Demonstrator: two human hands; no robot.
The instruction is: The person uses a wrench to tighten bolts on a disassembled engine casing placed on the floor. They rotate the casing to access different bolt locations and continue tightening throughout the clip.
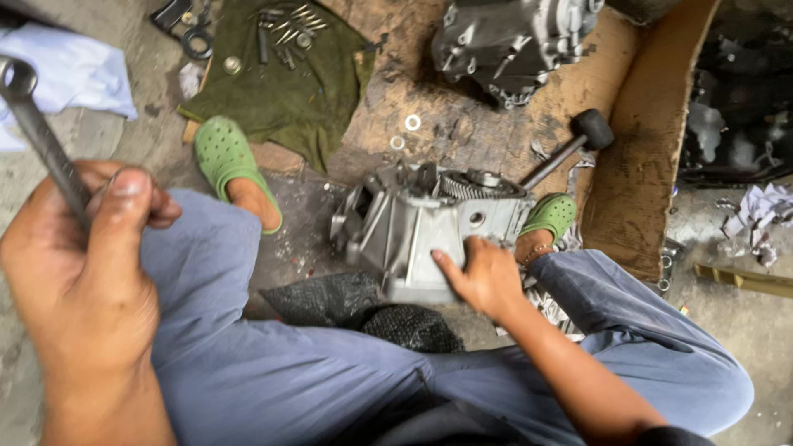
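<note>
greasy cardboard (462, 124) under open gear-filled housing (421, 227)

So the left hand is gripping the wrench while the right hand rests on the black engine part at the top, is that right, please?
Not quite: the right hand rests on the silver metal housing between the feet, not the black engine part. The left hand does grip the wrench, as the head view shows.

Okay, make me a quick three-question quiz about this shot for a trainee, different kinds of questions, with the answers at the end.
1. True or false: the left hand grips a wrench.
2. What does the right hand rest on? A) dark engine block B) grey metal casing C) mallet
3. Fill in: the loose bolts lie on a green ____.

Key
1. True.
2. B, the grey metal casing; the dark engine block and the mallet lie beyond it, untouched.
3. Cloth.
</note>
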